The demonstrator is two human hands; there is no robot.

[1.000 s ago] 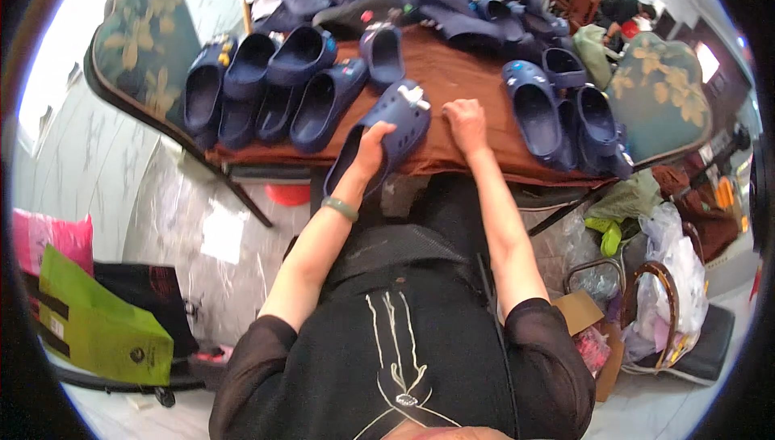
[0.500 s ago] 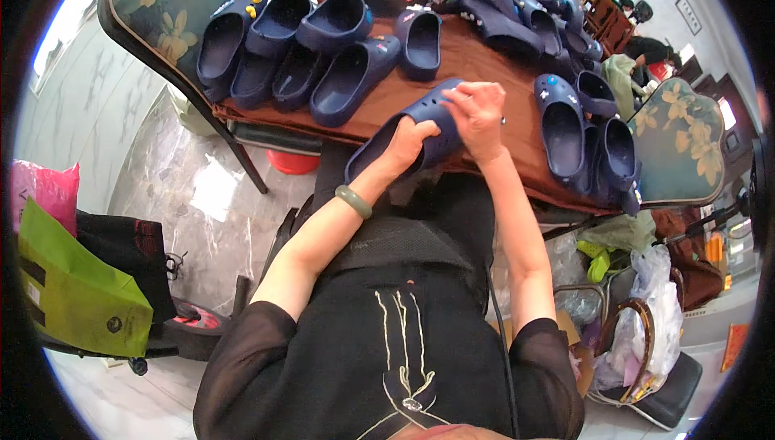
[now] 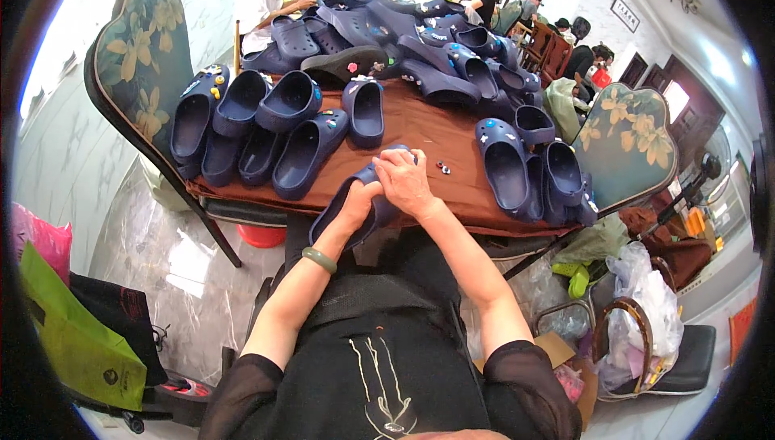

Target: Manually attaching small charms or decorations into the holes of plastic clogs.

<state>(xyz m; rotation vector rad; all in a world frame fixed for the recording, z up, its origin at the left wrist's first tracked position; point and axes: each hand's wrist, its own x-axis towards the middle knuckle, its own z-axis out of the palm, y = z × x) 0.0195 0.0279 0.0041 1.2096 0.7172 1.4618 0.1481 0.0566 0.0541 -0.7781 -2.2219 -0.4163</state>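
The person holds a dark navy foam clog with a perforated upper (image 3: 347, 210) at the near edge of the brown-covered table (image 3: 420, 129), directly above the lap. The left hand (image 3: 359, 198) grips the clog from the underside, fingers curled around its body. The right hand (image 3: 406, 182) lies on top at the toe end, fingers pressed together and bearing down on the upper; what they pinch, if anything, cannot be told. Two small decorative charms (image 3: 443, 169) lie on the cloth at 2 o'clock from the right hand, just beside it.

To do this step well, judged from the grip: the left hand should brace the clog firmly so the upper does not flex away under pressure. Finished clogs in a row (image 3: 266, 125) lie at 10 o'clock, more (image 3: 525, 169) at 3 o'clock.
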